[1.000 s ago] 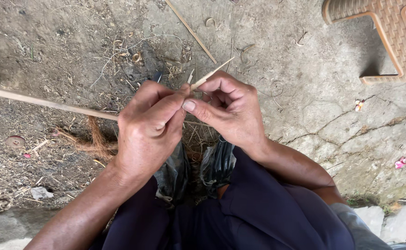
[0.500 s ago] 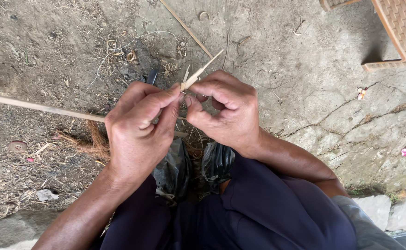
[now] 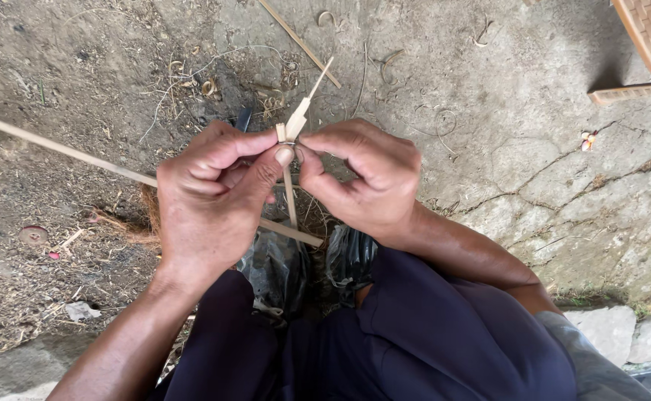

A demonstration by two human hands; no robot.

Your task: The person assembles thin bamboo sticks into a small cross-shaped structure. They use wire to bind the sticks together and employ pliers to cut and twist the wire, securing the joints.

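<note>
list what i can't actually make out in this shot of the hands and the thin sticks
- Head view: where the short pale splinter is gripped; the left hand and right hand pinch over it.
- Head view: the far end of the long stick; the left edge cuts it off.
- Head view: most of the woven tray, cut off by the top right corner.
- Head view: the black plastic, partly hidden by hands and legs.

Outdoor yard: cracked dirt ground (image 3: pixel 533 171)
</note>
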